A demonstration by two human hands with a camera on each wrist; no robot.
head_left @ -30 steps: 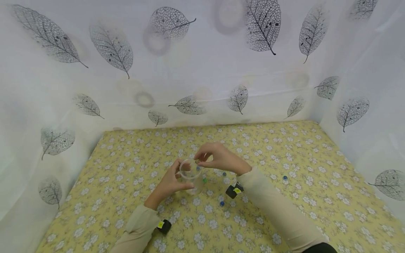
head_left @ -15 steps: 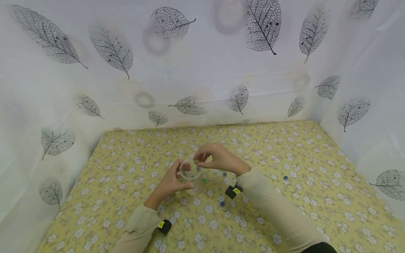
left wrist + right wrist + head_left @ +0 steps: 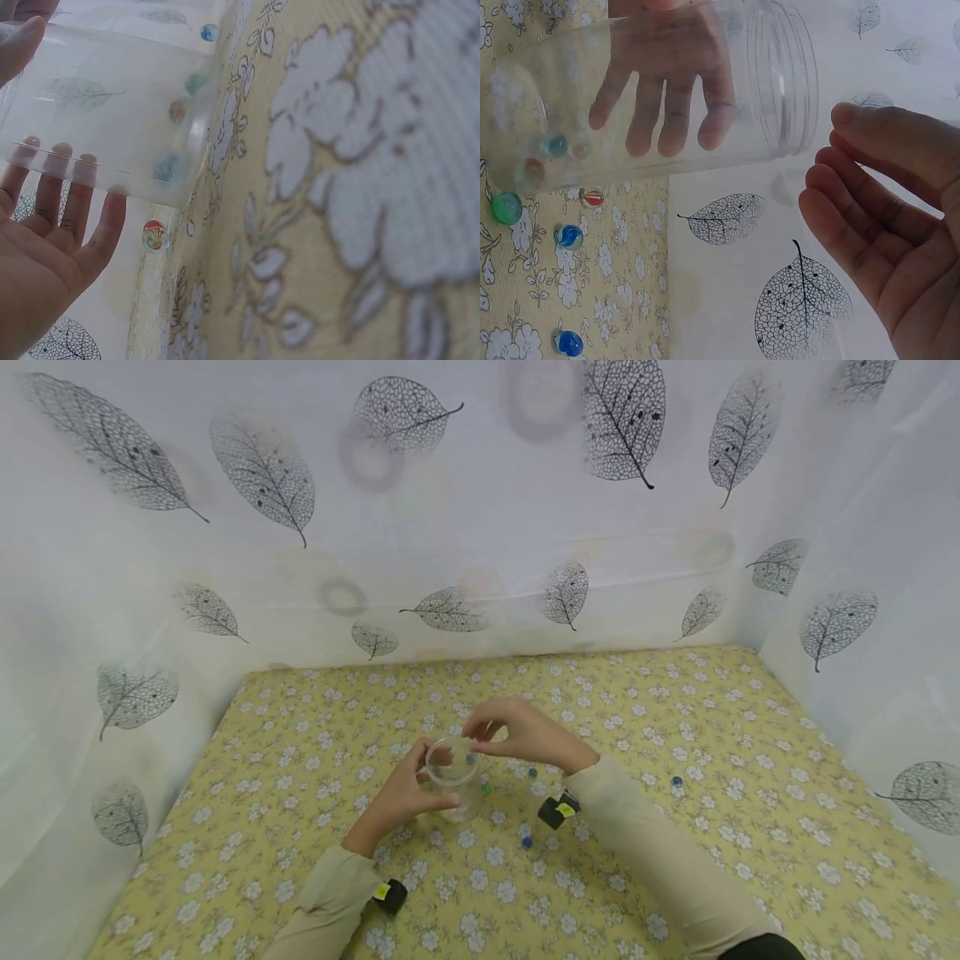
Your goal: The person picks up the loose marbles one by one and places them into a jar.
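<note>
Head view: a clear, smooth jar stands roughly upright, mouth upward, gripped at its left by the left hand; nearer the mouth, just right, hovers the right hand. Left wrist: a blue marble shows through the jar's bottom. Right wrist: narrowly curled fingers, seemingly empty; glossy loose marbles dot flowered cloth.

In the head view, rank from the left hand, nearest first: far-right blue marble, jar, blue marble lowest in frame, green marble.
1. Jar: gripped by the left hand.
2. Green marble: just right of the jar.
3. Lowest blue marble: further right, nearer the person.
4. Far-right blue marble: well off to the right.
</note>
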